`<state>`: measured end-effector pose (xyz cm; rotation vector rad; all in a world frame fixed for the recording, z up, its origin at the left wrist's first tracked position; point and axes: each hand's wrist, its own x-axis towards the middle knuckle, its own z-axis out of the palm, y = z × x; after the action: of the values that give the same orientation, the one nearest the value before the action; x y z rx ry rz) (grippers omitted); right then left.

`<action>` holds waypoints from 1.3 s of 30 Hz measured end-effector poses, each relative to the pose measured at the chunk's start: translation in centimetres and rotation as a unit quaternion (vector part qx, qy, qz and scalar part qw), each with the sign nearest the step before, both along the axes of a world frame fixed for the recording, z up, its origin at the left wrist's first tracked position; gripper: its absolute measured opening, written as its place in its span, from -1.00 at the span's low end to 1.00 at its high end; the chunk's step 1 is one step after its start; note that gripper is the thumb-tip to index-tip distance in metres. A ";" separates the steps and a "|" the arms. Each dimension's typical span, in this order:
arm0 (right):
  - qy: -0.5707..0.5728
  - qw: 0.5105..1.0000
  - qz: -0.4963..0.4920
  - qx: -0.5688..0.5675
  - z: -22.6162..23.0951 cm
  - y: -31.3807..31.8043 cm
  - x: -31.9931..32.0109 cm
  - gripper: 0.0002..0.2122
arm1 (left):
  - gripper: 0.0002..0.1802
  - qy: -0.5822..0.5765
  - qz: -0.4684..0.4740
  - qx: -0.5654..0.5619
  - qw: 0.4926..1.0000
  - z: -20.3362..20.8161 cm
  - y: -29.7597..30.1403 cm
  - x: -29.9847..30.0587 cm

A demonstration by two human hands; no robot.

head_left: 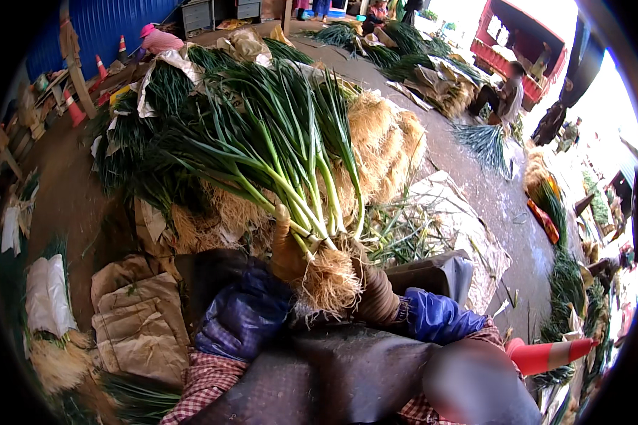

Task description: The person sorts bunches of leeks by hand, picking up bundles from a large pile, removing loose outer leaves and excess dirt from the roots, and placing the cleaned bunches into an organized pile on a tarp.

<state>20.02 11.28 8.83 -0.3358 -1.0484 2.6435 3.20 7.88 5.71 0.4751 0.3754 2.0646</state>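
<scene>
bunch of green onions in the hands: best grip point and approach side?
Grip the bunch at its narrow white neck just above the root clump, where the stalks draw together; the tops fan out wide. Come from both sides near the roots, as the left hand and right hand do.

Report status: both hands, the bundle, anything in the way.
Left hand and right hand both grip scallion bundle near roots. Big scallion pile right behind.
</scene>
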 end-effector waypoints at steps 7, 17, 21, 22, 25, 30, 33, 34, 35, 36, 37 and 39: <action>0.016 0.978 0.081 -0.194 -2.5 1.2 0.7 -0.44 | -0.10 0.018 -0.053 -0.035 0.998 -0.5 -0.3 0.7; -0.068 0.635 -0.050 0.768 5.5 6.3 2.9 -0.61 | -0.23 0.031 -0.094 -0.042 0.994 -0.5 -1.3 0.5; -0.039 0.468 -0.125 0.874 5.5 5.4 -1.3 -0.63 | -0.28 -0.001 -0.196 -0.013 0.981 -4.2 -0.7 -0.6; -0.078 0.447 -0.115 0.884 5.2 4.5 -2.5 -0.66 | -0.29 0.000 -0.219 -0.002 0.976 -5.2 -0.5 -1.0; -0.092 0.421 -0.078 0.899 3.4 4.5 -3.9 -0.74 | -0.34 -0.015 -0.192 -0.070 0.979 -3.3 -1.1 -0.2; -0.062 0.394 -0.082 0.913 2.9 3.7 -3.8 -0.87 | -0.33 0.005 -0.203 -0.108 0.973 -3.6 -1.5 -0.5; 0.008 0.448 -0.135 0.884 2.1 3.0 -3.6 -0.87 | -0.48 -0.050 -0.244 -0.104 0.963 -3.9 -1.6 -1.0; 0.039 0.488 -0.131 0.862 1.9 3.2 -3.4 -0.85 | -0.53 -0.068 -0.266 -0.100 0.956 -3.5 -1.8 -0.9; 0.069 0.527 -0.126 0.838 1.7 3.5 -3.1 -0.82 | -0.53 -0.062 -0.268 -0.087 0.957 -3.1 -2.1 -1.0; 0.098 0.564 -0.122 0.811 1.5 3.8 -2.9 -0.80 | -0.53 -0.059 -0.246 -0.106 0.962 -2.6 -2.1 -1.0; 0.127 0.632 -0.073 0.761 1.7 3.2 -2.5 -0.82 | -0.52 -0.059 -0.222 -0.127 0.965 -2.0 -2.1 -0.8; 0.043 0.906 0.046 0.418 2.4 2.2 -0.2 -0.94 | -0.45 -0.052 -0.217 -0.139 0.965 -2.6 -1.9 -1.1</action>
<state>19.85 13.49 11.26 0.0241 -2.0422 1.9806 2.10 5.98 3.10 0.2494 0.4471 1.5737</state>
